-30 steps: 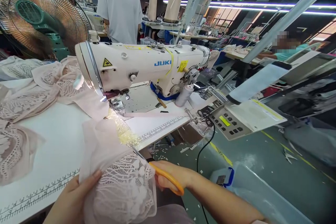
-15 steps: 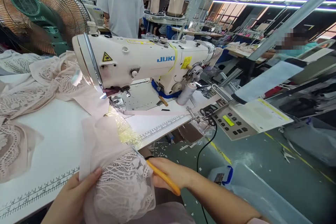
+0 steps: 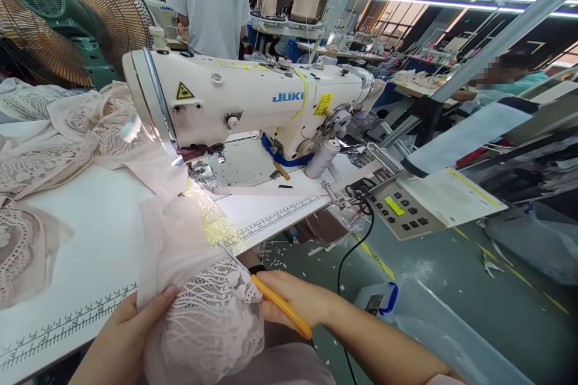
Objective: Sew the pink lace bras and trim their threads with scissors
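Near the table's front edge, a pale pink lace bra piece [image 3: 212, 319] hangs partly over the edge, its plain fabric reaching up toward the sewing machine. My left hand [image 3: 130, 331] grips its left side, thumb on top and most fingers hidden beneath. My right hand [image 3: 293, 298] is closed around orange-handled scissors [image 3: 282, 305], seen edge-on. Their thin metal blade points up and left along the upper edge of the lace. Whether the blades are parted cannot be made out. Behind stands a white sewing machine [image 3: 244, 99], with a strip of fabric near its needle area.
More lace pieces [image 3: 67, 144] are heaped at the table's left. A large fan [image 3: 67, 18] stands behind them. A thread cone [image 3: 323, 158] and control panel [image 3: 397, 207] are on the right, above a clear plastic bin [image 3: 433, 325]. Another person [image 3: 208, 6] stands beyond the machine.
The view has shifted slightly. Both hands keep their hold, and the lace piece has sagged a little at its lower right; the scissors stay at nearly the same spot.
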`<action>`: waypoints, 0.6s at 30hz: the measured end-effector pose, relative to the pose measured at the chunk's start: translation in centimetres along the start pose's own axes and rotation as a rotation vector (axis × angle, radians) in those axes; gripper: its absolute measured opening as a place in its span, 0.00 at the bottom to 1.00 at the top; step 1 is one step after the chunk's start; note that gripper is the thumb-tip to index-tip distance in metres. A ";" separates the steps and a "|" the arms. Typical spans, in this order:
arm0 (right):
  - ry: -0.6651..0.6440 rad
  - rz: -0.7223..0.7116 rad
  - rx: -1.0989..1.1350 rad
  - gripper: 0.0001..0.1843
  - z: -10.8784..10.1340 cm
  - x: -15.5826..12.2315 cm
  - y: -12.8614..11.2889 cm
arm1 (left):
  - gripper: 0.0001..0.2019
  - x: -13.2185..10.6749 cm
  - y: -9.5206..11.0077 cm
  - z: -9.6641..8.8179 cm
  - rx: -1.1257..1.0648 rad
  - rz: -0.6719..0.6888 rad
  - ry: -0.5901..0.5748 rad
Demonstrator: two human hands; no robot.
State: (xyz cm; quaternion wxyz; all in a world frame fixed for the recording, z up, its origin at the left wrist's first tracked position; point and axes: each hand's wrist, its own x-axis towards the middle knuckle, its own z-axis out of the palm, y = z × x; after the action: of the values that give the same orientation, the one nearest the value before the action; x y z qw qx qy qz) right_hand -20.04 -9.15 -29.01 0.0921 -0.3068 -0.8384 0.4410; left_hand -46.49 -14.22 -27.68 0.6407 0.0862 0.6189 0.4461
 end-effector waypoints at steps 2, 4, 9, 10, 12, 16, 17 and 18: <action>0.003 0.000 -0.002 0.19 0.1 0.0 0.0 | 0.28 0.1 -0.1 -0.1 0.011 0.006 -0.001; 0.006 -0.001 -0.010 0.19 0.3 0.0 -0.1 | 0.28 0.1 -0.1 -0.2 0.022 0.016 -0.005; 0.002 0.064 0.039 0.20 0.6 0.0 -0.7 | 0.29 0.2 -0.1 -0.4 0.035 0.017 -0.024; 0.002 0.090 0.060 0.20 0.7 0.0 -0.8 | 0.29 0.2 -0.1 -0.4 0.032 0.018 -0.022; 0.016 0.131 0.082 0.20 0.9 0.0 -0.9 | 0.29 0.2 -0.1 -0.4 0.032 0.024 -0.017; 0.056 0.149 0.088 0.19 1.3 0.1 -0.8 | 0.29 0.2 -0.1 -0.4 0.048 0.021 -0.027; 0.058 0.161 0.090 0.19 1.4 0.1 -0.8 | 0.28 0.2 -0.1 -0.5 0.054 0.021 -0.031; 0.055 0.179 0.093 0.19 1.4 0.1 -0.8 | 0.28 0.2 -0.1 -0.5 0.059 0.024 -0.032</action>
State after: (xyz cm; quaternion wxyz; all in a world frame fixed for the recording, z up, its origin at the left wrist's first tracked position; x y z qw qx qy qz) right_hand -21.08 -10.38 -29.25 0.0894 -0.3880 -0.7834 0.4773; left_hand -46.89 -14.39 -28.00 0.6423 0.1195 0.6205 0.4338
